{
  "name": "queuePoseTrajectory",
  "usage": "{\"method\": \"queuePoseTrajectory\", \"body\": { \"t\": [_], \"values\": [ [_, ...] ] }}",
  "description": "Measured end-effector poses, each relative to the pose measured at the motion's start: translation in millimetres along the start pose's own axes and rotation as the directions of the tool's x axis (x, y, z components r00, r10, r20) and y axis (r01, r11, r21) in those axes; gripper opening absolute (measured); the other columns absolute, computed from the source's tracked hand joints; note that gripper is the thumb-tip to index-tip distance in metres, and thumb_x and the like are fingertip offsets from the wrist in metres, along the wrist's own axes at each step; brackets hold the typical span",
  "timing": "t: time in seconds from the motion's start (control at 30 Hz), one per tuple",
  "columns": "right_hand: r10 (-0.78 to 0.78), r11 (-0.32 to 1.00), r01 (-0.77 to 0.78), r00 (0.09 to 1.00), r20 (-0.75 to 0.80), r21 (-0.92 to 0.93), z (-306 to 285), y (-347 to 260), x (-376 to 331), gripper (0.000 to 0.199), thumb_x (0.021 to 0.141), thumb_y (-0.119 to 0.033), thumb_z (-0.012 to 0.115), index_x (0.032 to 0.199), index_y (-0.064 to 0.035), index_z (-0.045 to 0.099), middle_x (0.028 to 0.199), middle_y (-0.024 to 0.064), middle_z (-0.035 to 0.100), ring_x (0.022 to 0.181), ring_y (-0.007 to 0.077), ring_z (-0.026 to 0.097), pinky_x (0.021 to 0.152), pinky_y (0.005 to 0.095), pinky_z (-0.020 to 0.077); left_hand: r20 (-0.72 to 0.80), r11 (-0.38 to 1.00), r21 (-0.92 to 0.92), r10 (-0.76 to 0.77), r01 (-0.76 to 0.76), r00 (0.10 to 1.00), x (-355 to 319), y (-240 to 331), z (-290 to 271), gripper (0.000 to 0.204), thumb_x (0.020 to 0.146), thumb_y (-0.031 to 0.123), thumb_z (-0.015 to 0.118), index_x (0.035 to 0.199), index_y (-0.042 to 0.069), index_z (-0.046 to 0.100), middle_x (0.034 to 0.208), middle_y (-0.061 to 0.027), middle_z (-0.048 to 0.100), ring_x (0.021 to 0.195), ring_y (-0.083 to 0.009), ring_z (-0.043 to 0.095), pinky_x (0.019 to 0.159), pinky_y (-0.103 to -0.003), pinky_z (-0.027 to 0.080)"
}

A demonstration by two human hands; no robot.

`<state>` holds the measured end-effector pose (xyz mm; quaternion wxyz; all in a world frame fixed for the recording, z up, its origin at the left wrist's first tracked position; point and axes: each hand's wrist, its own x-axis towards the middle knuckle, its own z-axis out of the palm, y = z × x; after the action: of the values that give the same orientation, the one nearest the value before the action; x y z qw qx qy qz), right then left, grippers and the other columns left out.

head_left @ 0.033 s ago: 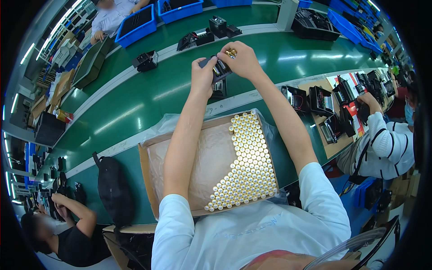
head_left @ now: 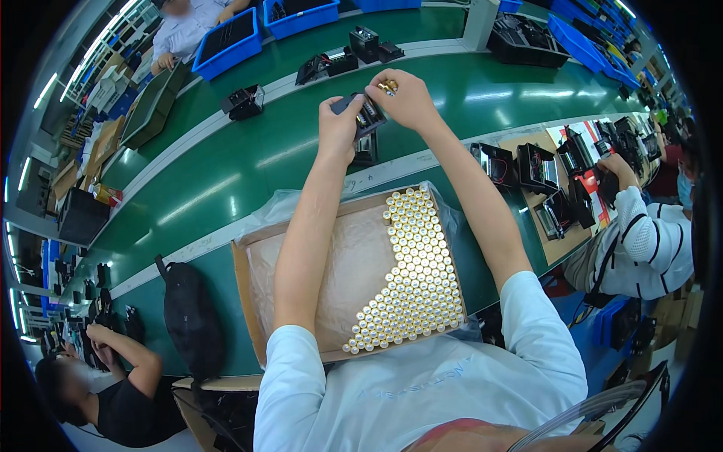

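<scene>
My left hand (head_left: 337, 128) is closed round a black plastic case (head_left: 361, 114), tilted up over the green work surface. Cylindrical batteries sit in its open side. Just right of it, my right hand (head_left: 407, 102) is closed on a few gold batteries (head_left: 388, 87), its thumb close to the case; whether it touches cannot be told. Below my forearms lies a shallow cardboard box (head_left: 252, 301) lined with clear plastic. Many upright batteries (head_left: 418, 271) fill its right side, and bare brown lining shows on the left. Another black case (head_left: 367, 149) lies under my hands, partly hidden.
Black cases (head_left: 245, 102) lie along the green table (head_left: 188, 200), with more on the right-hand bench (head_left: 538, 169). A black pouch (head_left: 192, 320) lies left of the box. Blue bins (head_left: 228, 44) stand at the far side. Co-workers sit at left, right and far left.
My right hand has drawn back very slightly from the black case, so the batteries in it show more. My left hand has barely moved.
</scene>
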<state>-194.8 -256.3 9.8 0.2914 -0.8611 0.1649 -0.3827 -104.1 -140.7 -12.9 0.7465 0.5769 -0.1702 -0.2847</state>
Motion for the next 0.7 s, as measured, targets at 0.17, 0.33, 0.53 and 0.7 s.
{"method": "queuePoseTrajectory", "body": {
  "t": [0.17,0.33,0.53,0.7],
  "values": [
    [0.385,0.849,-0.423,0.905,0.180,0.315,-13,-9,5,0.016,0.087,-0.017,0.063,0.089,-0.0017,0.069,0.077,0.0059,0.064,0.058,0.0119,0.056,0.054,0.0260,0.0456,-0.062,0.989,0.131,0.079,-0.071,0.995,-3,2,-3,0.053,0.084,0.013,0.072,0.123,-0.002,0.039,0.107,-0.0195,0.054,0.085,-0.0247,0.064,0.066,-0.032,0.057],
    [0.428,0.728,-0.520,0.854,0.296,0.446,-23,-21,5,0.019,0.087,-0.020,0.064,0.090,-0.0014,0.070,0.075,0.0053,0.064,0.051,0.0098,0.053,0.048,0.0233,0.0419,-0.028,0.942,0.294,0.175,-0.159,0.984,-8,4,-4,0.058,0.076,0.015,0.080,0.117,0.000,0.043,0.102,-0.0176,0.055,0.079,-0.0224,0.063,0.066,-0.032,0.055],
    [0.314,0.930,-0.353,0.909,0.275,0.103,-26,-26,4,0.021,0.085,-0.023,0.068,0.088,-0.0020,0.070,0.073,0.0055,0.064,0.051,0.0113,0.053,0.050,0.0218,0.0431,0.067,0.800,0.565,0.199,-0.201,0.978,-28,26,8,0.058,0.074,0.015,0.082,0.114,0.000,0.043,0.101,-0.0169,0.056,0.075,-0.0225,0.063,0.065,-0.032,0.054],
    [0.284,0.959,-0.273,0.923,0.259,-0.080,-27,-17,3,0.023,0.083,-0.025,0.070,0.086,-0.0026,0.071,0.074,0.0067,0.064,0.055,0.0128,0.055,0.054,0.0232,0.0463,0.108,0.761,0.608,0.201,-0.224,0.974,-35,24,14,0.058,0.074,0.014,0.082,0.115,0.001,0.043,0.100,-0.0166,0.056,0.077,-0.0212,0.063,0.067,-0.031,0.055]
  ]
}}
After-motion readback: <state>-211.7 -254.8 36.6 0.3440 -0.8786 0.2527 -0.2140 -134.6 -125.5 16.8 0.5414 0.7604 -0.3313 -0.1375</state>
